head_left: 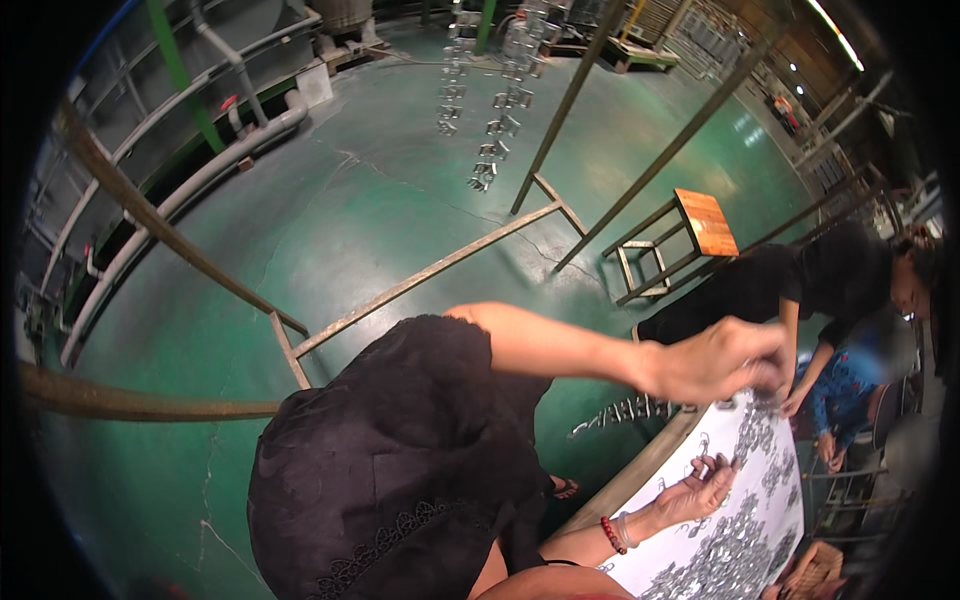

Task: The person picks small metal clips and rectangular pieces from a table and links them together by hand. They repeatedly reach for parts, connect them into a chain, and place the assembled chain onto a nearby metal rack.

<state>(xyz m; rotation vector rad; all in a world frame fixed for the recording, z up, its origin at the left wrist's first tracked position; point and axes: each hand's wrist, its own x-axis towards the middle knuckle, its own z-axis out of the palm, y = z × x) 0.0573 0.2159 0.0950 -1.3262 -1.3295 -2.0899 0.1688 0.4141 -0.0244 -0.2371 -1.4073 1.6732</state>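
Observation:
My left hand (pixel 715 360) is over the table's near edge, its fingers curled and smeared at the tips; what they hold, if anything, does not show. Just below it a row of linked small metal pieces (pixel 625 411) runs out past the edge. Lower down, my right hand (pixel 697 490), with a red bead bracelet (pixel 613 536) at the wrist, is palm up above the white-covered table (pixel 640 570). Its fingers curl in, and I cannot make out what is between them. Many small silver metal pieces (pixel 725 550) lie heaped and scattered beside and beyond this hand.
A co-worker in black (pixel 740 290) leans over the far side, hands near mine; another person in blue (pixel 850 385) is beyond. Strings of metal pieces (pixel 500 125) hang ahead. A wooden-topped stool (pixel 706 222), a metal frame (pixel 430 272) and pipes (pixel 190 185) stand around.

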